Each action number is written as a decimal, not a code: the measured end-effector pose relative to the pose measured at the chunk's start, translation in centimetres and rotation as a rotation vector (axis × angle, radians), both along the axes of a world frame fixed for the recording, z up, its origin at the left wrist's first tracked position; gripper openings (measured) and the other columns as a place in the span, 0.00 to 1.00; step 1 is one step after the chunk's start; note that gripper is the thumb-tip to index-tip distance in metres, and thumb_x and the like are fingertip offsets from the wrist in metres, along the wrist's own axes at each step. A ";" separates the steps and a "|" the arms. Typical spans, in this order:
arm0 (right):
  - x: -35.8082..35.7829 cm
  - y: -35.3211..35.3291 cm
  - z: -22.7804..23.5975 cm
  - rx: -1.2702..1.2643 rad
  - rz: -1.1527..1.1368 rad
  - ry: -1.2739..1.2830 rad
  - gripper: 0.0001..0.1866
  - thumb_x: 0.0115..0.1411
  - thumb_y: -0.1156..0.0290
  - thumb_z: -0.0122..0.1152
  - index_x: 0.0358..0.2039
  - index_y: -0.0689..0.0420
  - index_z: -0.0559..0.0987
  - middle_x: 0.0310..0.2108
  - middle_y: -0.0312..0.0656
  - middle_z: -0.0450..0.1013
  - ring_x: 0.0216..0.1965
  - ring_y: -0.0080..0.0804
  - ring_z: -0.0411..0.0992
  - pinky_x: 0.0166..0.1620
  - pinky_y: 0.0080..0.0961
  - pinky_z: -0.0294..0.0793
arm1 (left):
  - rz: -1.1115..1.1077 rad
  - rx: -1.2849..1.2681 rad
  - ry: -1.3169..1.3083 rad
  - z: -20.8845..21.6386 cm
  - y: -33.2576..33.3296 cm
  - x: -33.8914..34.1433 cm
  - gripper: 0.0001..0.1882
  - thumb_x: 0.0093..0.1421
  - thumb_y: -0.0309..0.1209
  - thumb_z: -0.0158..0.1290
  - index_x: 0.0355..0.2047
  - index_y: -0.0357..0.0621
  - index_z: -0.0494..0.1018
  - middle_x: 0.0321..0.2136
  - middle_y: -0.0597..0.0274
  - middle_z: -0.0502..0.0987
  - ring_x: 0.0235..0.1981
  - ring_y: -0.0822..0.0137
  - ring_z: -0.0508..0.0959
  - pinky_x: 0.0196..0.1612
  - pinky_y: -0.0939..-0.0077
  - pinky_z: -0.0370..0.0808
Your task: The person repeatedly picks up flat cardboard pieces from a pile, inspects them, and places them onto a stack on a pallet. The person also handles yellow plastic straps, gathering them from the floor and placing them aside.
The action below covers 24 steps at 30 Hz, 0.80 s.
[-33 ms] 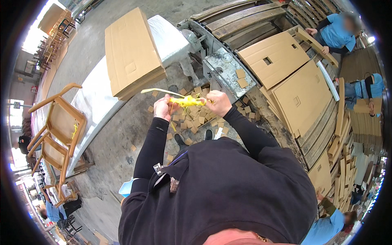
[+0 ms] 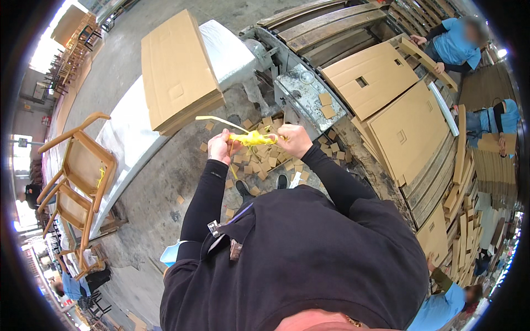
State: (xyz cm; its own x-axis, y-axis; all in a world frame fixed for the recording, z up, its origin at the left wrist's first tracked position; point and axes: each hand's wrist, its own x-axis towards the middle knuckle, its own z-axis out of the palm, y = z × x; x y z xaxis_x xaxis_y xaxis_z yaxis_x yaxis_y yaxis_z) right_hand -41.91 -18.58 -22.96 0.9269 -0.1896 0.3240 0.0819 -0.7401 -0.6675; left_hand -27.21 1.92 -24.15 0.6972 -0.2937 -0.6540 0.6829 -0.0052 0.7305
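A tangled bundle of yellow plastic strapping (image 2: 255, 138) is stretched between my two hands, in front of my body. My left hand (image 2: 222, 147) pinches its left end. At the other end, the fingers of my right hand (image 2: 295, 140) are closed on the same bundle. One loose strand sticks out up and to the left, past my left hand; another hangs below it. Just beyond my left hand stands a stack of flat cardboard sheets (image 2: 178, 74), resting on a white-covered table (image 2: 131, 116).
Small cardboard offcuts (image 2: 264, 161) litter the floor around my shoes. A worn metal machine (image 2: 301, 91) stands ahead to the right, beside large cardboard sheets (image 2: 408, 129). Upside-down wooden chairs (image 2: 88, 165) are at left. Co-workers in blue shirts (image 2: 454, 43) are at right and lower left.
The loose yellow strand has shifted slightly right and up at its tip. Both hands keep their hold, nearly in the same place.
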 end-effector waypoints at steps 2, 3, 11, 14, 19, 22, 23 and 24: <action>-0.1 0.0 -1.2 0.092 0.039 0.131 0.21 0.59 0.61 0.60 0.15 0.60 0.72 0.16 0.42 0.67 0.17 0.36 0.70 0.23 0.31 0.69 | -0.033 -0.016 0.034 -1.3 0.3 0.1 0.14 0.67 0.36 0.47 0.33 0.35 0.72 0.24 0.54 0.77 0.19 0.67 0.77 0.28 0.60 0.81; -0.5 0.2 -1.8 0.700 0.057 0.466 0.20 0.63 0.60 0.56 0.19 0.59 0.71 0.15 0.36 0.67 0.13 0.27 0.69 0.18 0.26 0.67 | -0.032 -0.010 0.050 -2.0 0.4 0.1 0.14 0.67 0.35 0.47 0.34 0.35 0.72 0.24 0.55 0.76 0.20 0.65 0.77 0.28 0.59 0.81; -3.6 0.2 -7.4 1.516 0.164 0.688 0.07 0.63 0.70 0.56 0.38 0.53 0.67 0.26 0.31 0.68 0.18 0.19 0.70 0.18 0.14 0.68 | -0.111 0.072 0.274 -6.9 2.1 -0.3 0.18 0.67 0.42 0.44 0.40 0.37 0.66 0.31 0.49 0.77 0.30 0.51 0.80 0.37 0.45 0.78; -3.9 1.4 -10.8 1.442 -0.158 0.778 0.16 0.63 0.72 0.56 0.50 0.56 0.67 0.34 0.40 0.71 0.22 0.25 0.73 0.23 0.22 0.77 | -0.178 0.224 0.224 -7.3 3.4 -1.5 0.34 0.63 0.55 0.48 0.60 0.49 0.53 0.52 0.49 0.69 0.45 0.54 0.76 0.42 0.54 0.72; -1.0 -0.8 -17.6 0.824 -0.322 0.669 0.22 0.56 0.67 0.63 0.48 0.58 0.68 0.40 0.47 0.74 0.30 0.37 0.76 0.34 0.33 0.79 | -0.090 0.294 0.189 -5.7 7.3 -0.5 0.33 0.63 0.46 0.51 0.64 0.51 0.52 0.53 0.51 0.67 0.46 0.54 0.74 0.45 0.54 0.72; 0.5 -2.6 -19.9 0.201 -0.275 0.738 0.37 0.49 0.51 0.69 0.55 0.56 0.67 0.48 0.53 0.72 0.50 0.46 0.72 0.55 0.35 0.70 | 0.025 0.257 0.183 -4.6 9.6 1.2 0.27 0.63 0.40 0.52 0.59 0.48 0.58 0.49 0.52 0.70 0.44 0.54 0.76 0.42 0.57 0.74; 0.9 -3.2 -20.2 0.037 -0.274 0.828 0.39 0.49 0.49 0.68 0.57 0.56 0.66 0.49 0.53 0.72 0.52 0.45 0.71 0.56 0.35 0.69 | 0.056 0.246 0.177 -4.2 10.3 1.9 0.26 0.63 0.39 0.52 0.58 0.47 0.59 0.49 0.52 0.70 0.43 0.54 0.76 0.42 0.57 0.74; 1.4 -3.5 -20.3 -0.130 -0.293 0.997 0.41 0.49 0.48 0.68 0.58 0.57 0.65 0.50 0.53 0.71 0.54 0.45 0.69 0.57 0.34 0.68 | 0.098 0.276 0.205 -3.9 10.8 2.7 0.25 0.63 0.39 0.52 0.58 0.47 0.59 0.48 0.52 0.71 0.43 0.54 0.76 0.42 0.57 0.74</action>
State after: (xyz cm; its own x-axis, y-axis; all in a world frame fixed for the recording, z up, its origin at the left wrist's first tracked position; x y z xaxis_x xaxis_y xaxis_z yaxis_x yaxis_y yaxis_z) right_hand -40.47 -22.04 -43.21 0.7082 -0.4688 -0.5279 -0.6562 -0.7130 -0.2471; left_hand -24.53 12.76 -28.02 0.5597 -0.0247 -0.8283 0.8219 -0.1106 0.5587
